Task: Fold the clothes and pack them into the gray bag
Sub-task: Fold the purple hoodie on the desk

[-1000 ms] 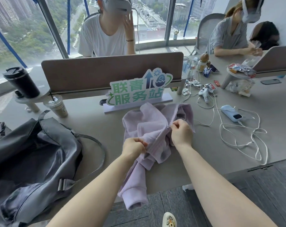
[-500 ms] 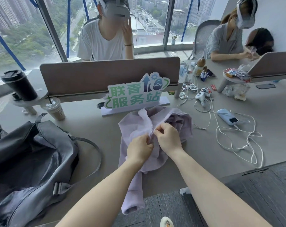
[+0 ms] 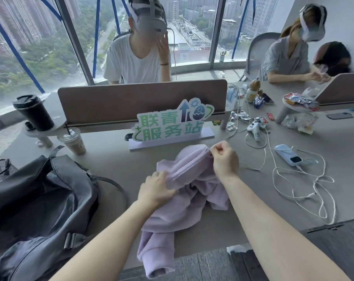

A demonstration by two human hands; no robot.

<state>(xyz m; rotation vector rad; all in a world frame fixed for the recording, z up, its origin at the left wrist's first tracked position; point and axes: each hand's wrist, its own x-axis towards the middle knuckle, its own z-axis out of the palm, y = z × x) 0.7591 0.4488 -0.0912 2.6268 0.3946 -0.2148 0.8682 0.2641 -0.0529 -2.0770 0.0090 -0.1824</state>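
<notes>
A lilac fleece zip jacket (image 3: pixel 184 207) lies bunched on the grey table, one sleeve hanging over the front edge. My left hand (image 3: pixel 155 189) grips the fabric at the near end of the zip. My right hand (image 3: pixel 224 159) pinches the zip at its far end, and the zip line runs taut between the two hands. The gray bag (image 3: pixel 36 203) lies open and slumped at the left of the table, its strap looping toward the jacket.
A green-lettered sign (image 3: pixel 172 124) stands just behind the jacket, before a brown divider (image 3: pixel 141 98). An iced drink cup (image 3: pixel 73 140) and black tumbler (image 3: pixel 33 112) stand at the left. White cables (image 3: pixel 301 189) and a blue power bank (image 3: pixel 289 157) lie to the right. Two people sit opposite.
My hands were together at the zip's middle; now my right hand has moved up and away along the zip while my left holds the lower end. The zip looks closed along that stretch.
</notes>
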